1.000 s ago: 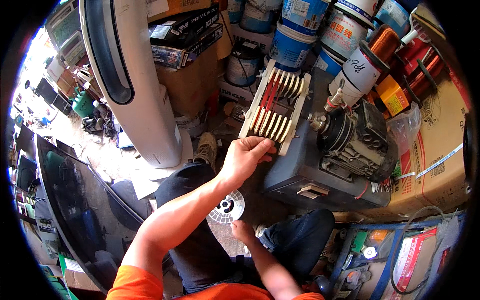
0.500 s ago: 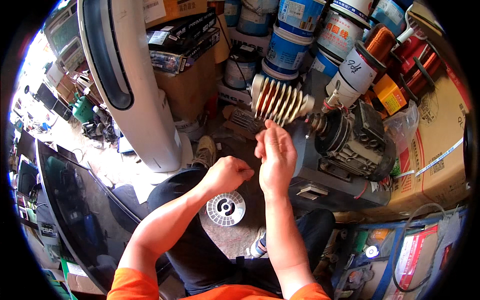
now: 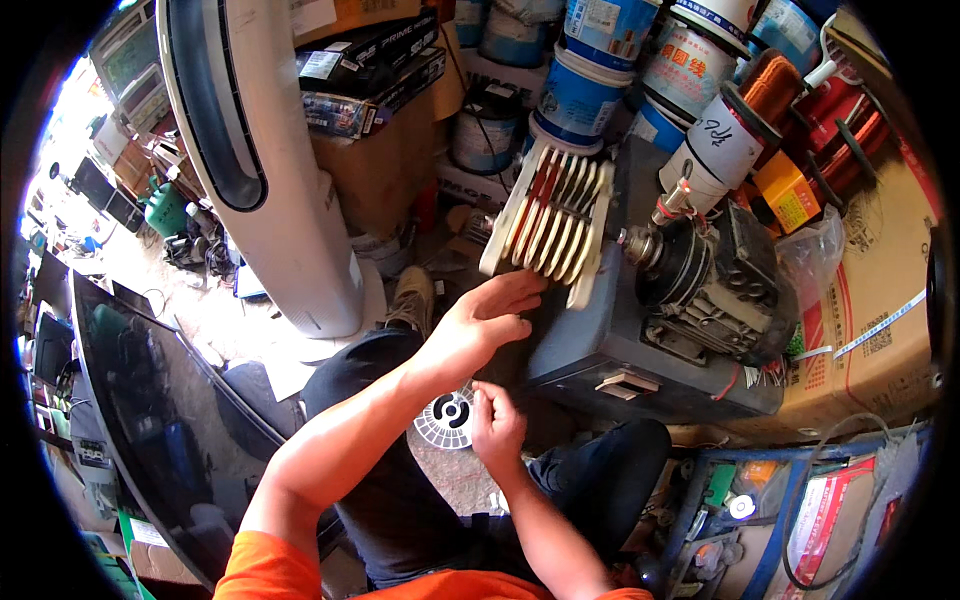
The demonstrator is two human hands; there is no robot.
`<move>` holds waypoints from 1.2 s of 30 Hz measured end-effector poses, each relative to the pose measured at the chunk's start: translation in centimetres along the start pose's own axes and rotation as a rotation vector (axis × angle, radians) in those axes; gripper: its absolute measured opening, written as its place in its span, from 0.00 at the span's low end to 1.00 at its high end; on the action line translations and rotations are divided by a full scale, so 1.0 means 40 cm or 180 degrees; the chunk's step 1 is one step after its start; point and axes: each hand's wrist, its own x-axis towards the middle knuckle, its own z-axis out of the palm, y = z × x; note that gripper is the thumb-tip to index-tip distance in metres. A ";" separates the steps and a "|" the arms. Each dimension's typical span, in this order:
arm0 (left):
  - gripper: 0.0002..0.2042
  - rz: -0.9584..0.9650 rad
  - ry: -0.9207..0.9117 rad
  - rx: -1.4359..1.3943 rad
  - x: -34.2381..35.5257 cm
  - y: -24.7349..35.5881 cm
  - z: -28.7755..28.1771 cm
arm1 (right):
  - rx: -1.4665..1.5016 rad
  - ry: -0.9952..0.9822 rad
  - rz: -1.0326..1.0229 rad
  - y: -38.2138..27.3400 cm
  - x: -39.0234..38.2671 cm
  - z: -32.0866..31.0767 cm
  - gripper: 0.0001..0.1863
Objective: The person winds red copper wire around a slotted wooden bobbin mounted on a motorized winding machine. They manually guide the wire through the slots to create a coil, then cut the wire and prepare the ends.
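A cream slotted coil winding former with reddish-brown copper wire in its left slots sits at the shaft end of a dark electric motor. Against the former's lower left edge is my left hand, fingers stretched out and thumb apart; whether it touches cannot be told. My right hand is lower, over my lap, with its fingers curled together; anything thin inside them is too small to make out. Behind it on the floor lies a white wire spool with a dark centre, partly covered by that hand.
The motor stands on a grey metal cabinet. Blue and white buckets are stacked behind it, beside spools of copper wire. A tall white appliance rises at the left, next to a dark screen panel. Cardboard lines the right.
The winding former has turned. My left hand has moved up and right to its lower edge, its fingers straightening. My right hand has dropped away from the former toward my lap.
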 end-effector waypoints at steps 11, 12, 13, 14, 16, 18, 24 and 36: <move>0.27 0.0058 0.0409 0.0057 0.022 -0.016 0.026 | -0.1548 -0.1239 0.0385 0.273 -0.225 0.041 0.07; 0.26 0.0130 0.0464 0.0005 0.023 -0.013 0.027 | -0.1735 -0.1412 0.0485 0.304 -0.249 0.049 0.08; 0.25 0.0203 0.0504 -0.0048 0.025 -0.005 0.034 | -0.1929 -0.1571 0.0588 0.318 -0.261 0.051 0.09; 0.24 0.0276 0.0545 -0.0100 0.027 0.001 0.039 | -0.2025 -0.1737 0.0736 0.332 -0.270 0.052 0.10; 0.21 0.0271 0.0528 -0.0039 0.038 0.009 0.041 | -0.2005 -0.2100 0.0991 0.342 -0.276 0.043 0.11; 0.19 0.0161 0.0513 -0.0127 0.043 0.008 0.042 | -0.2020 -0.2417 0.1200 0.360 -0.289 0.043 0.11; 0.16 0.0243 0.0576 -0.0735 0.064 0.003 0.053 | -0.2099 -0.2638 0.1788 0.398 -0.311 0.028 0.12; 0.09 0.0257 0.1140 0.0183 0.064 -0.032 0.058 | -0.2366 -0.3183 0.1711 0.378 -0.243 -0.003 0.18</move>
